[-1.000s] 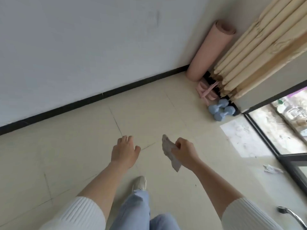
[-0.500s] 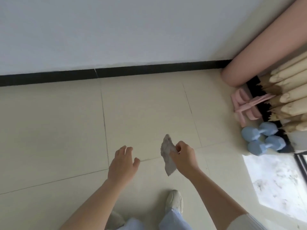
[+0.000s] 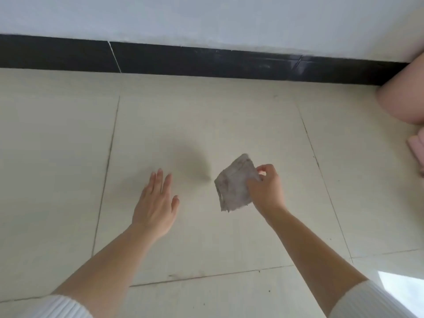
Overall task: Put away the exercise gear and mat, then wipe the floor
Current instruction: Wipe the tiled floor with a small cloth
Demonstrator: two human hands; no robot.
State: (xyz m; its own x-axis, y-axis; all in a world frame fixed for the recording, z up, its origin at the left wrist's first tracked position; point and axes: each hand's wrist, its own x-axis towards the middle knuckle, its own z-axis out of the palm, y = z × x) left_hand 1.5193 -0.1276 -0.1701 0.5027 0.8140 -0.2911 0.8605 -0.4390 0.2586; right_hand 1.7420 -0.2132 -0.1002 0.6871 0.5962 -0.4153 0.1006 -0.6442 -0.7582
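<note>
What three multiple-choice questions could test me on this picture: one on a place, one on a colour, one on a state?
1. Where is the rolled pink mat? A. right edge, by the wall B. between the hands C. left edge
2. What colour is the baseboard? A. white B. pink C. black
3. What is the right hand doing? A. lying flat B. pinching the grey cloth C. making an empty fist
Answers: 1A, it shows at the right edge; 2C, a black strip under the white wall; 3B, its fingers grip the cloth's edge.
</note>
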